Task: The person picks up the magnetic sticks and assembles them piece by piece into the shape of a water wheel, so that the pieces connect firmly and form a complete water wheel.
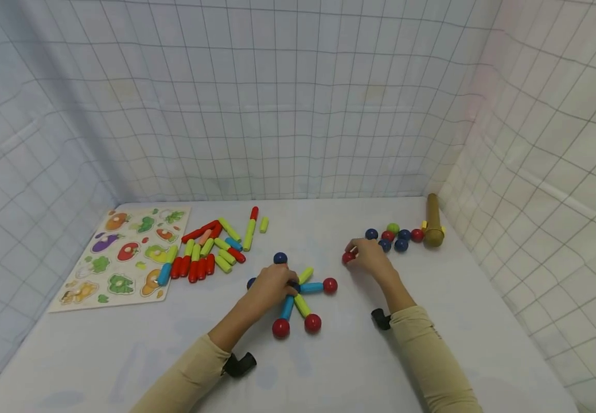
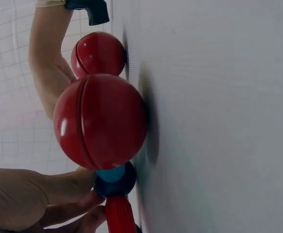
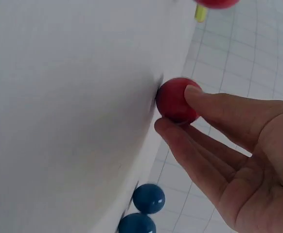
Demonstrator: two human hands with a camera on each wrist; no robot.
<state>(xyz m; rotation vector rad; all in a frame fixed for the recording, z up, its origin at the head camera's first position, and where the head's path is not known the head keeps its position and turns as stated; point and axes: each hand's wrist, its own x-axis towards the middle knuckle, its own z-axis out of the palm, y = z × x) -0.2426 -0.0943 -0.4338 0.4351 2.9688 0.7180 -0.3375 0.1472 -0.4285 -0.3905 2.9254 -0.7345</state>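
right hand (image 1: 372, 258): thumb and fingertips pinch a red ball (image 3: 168, 103), spread only by its width, at or barely above the surface (image 1: 339, 361). left hand (image 1: 273, 285): fingers curl about the centre of a spoked assembly (image 1: 297, 288). loose balls (image 1: 401, 245) lie beyond the right hand; loose rods (image 1: 194, 269) lie left, by a picture board (image 1: 86, 306). assessed risk: a loosened pinch could let the smooth ball roll; a knock could detach spokes. no writing or brand legible.
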